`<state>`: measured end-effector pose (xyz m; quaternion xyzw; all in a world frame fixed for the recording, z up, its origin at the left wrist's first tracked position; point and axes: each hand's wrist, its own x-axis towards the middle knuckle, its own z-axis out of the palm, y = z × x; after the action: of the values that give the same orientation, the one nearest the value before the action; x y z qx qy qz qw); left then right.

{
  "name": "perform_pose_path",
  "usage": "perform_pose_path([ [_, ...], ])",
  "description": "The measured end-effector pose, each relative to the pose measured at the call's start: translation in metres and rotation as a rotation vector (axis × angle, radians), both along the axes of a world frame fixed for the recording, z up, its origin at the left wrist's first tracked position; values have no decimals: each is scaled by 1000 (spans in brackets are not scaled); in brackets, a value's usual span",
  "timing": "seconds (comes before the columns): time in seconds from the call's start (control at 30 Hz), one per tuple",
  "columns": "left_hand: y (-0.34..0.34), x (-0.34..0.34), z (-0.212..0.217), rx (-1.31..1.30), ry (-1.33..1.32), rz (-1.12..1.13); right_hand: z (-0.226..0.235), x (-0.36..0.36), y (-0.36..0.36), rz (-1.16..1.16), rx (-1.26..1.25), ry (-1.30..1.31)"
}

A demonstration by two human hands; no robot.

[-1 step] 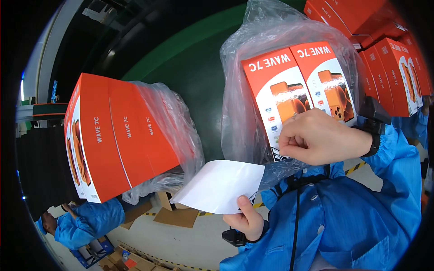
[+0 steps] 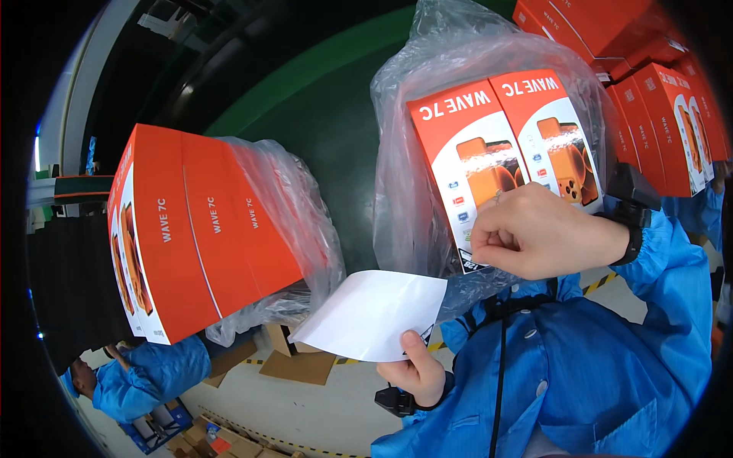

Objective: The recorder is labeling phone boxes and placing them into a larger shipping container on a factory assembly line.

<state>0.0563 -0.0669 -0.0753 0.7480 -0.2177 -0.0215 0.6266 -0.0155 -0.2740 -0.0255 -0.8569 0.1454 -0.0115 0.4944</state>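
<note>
My left hand (image 2: pixel 418 373) pinches the near right corner of a curled white sheet (image 2: pixel 368 317), thumb on top, beside a small dark mark at its edge. My right hand (image 2: pixel 527 233) is closed, fingers curled, over the lower end of a red and white phone box (image 2: pixel 458 172). Its fingertips are at a small black and white label (image 2: pixel 475 264) on that box's bottom edge; whether they hold anything is hidden. Another matching phone box (image 2: pixel 553 130) lies against its right side, partly under my hand. Crumpled clear plastic (image 2: pixel 397 153) surrounds both boxes.
A row of red phone boxes (image 2: pixel 198 229), partly wrapped in plastic, stands on the left of the dark green work surface (image 2: pixel 355 202). More red boxes (image 2: pixel 645 126) are stacked at the right. A person in blue (image 2: pixel 156 378) and cardboard (image 2: pixel 298 368) are at the lower left.
</note>
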Motion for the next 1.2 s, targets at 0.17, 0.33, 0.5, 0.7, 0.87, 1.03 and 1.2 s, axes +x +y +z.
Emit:
perform_pose_path([
  [0.17, -2, 0, 2, 17, 26, 14, -1, 1, 1, -1, -11, 13],
  [0.33, 0, 1, 1, 23, -1, 12, -2, 1, 5, -21, -35, 27],
  [0.5, 6, -2, 3, 11, -19, 17, -9, -1, 7, -59, -323, -119],
  [0.7, 19, -11, -2, -112, 53, -129, 5, -22, 28, 104, 464, -24],
  [0.87, 12, -25, 16, -265, 253, -364, -1, -35, 35, -82, 589, -133],
  [1.03, 7, -29, 12, -317, 373, -367, 1, -34, 42, -218, -358, -582],
  [1.2, 7, -29, 11, -16, -58, -283, 1, -51, 55, -62, -575, -666],
])
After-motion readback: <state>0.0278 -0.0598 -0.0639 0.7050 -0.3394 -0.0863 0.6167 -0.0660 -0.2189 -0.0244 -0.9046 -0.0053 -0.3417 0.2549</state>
